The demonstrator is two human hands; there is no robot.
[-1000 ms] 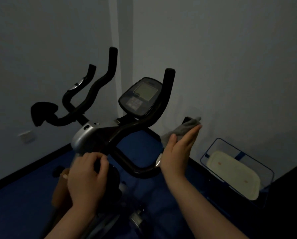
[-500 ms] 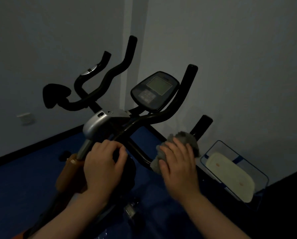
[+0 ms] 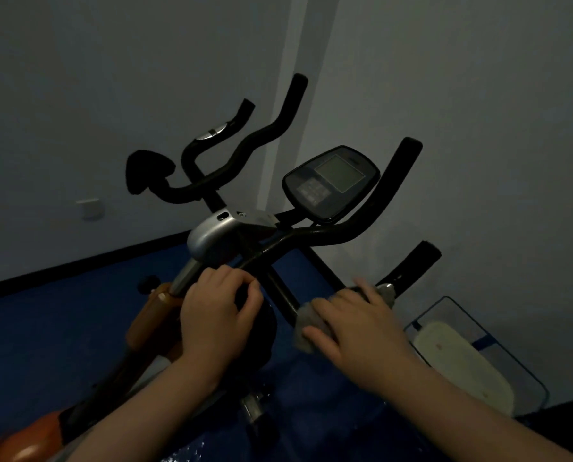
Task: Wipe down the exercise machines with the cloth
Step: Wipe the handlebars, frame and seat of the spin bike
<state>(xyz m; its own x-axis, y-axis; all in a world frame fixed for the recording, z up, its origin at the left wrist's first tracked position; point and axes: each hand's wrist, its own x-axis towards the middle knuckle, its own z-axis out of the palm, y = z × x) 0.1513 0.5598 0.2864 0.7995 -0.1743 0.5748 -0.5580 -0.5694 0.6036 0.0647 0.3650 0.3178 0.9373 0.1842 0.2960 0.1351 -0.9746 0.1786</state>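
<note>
In a dim room, a black-framed exercise bike with curved foam-covered handlebars stands near the corner of two pale grey walls, on a dark blue floor. Its oval black console with a grey screen sits between the bars, tilted toward the camera, above a silver metal stem housing.

The right hand lies over a crumpled grey cloth, pressing it onto the lower right handlebar tube; the fingers are spread and mostly straight across the cloth, with another bit of grey fabric showing past the fingertips near the black grip end. The left hand is curled over a dark round part just below the stem, its fingers bent around it; in this light that part looks like a knob, though its exact shape is hard to tell.

Orange frame panels show to the left of the left hand. To the right on the floor stands a clear, blue-trimmed container holding a pale cream pad.
</note>
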